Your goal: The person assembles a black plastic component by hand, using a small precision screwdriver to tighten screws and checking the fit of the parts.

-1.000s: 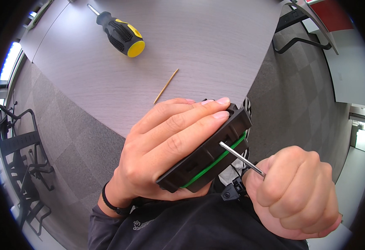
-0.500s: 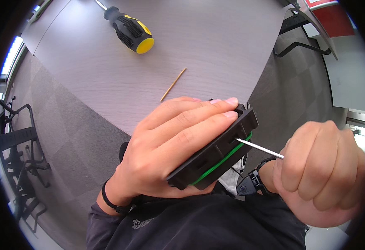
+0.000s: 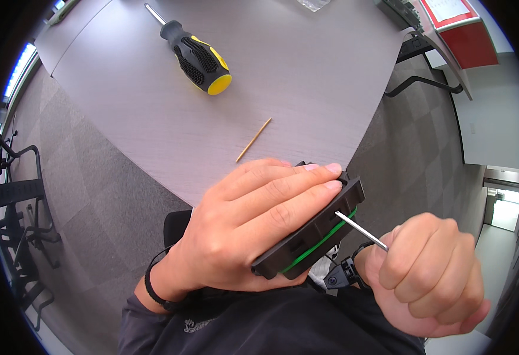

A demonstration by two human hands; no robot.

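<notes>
My left hand point(image 3: 241, 219) is wrapped over a black plastic case point(image 3: 307, 245), its fingers across the top face. A green strip point(image 3: 321, 239) runs along the side of the case that faces right. In my right hand point(image 3: 428, 272) is a closed fist round a small screwdriver; only its thin metal shaft point(image 3: 363, 231) shows, the handle being hidden. The shaft's tip touches the case's side at a small slot just above the green strip. Beyond my left fingers a wooden toothpick point(image 3: 253, 139) lies on the table.
A larger black and yellow screwdriver point(image 3: 197, 57) lies on the pale table point(image 3: 307, 71) farther off. At the far edge are a clear plastic bag point(image 3: 314, 5) and a red box point(image 3: 463, 35). Black chairs point(image 3: 19, 195) stand at the left.
My right fist has come left and down in the view, with the screwdriver's tip still at the case. The table and its things sit slightly lower in the picture as the view shifted.
</notes>
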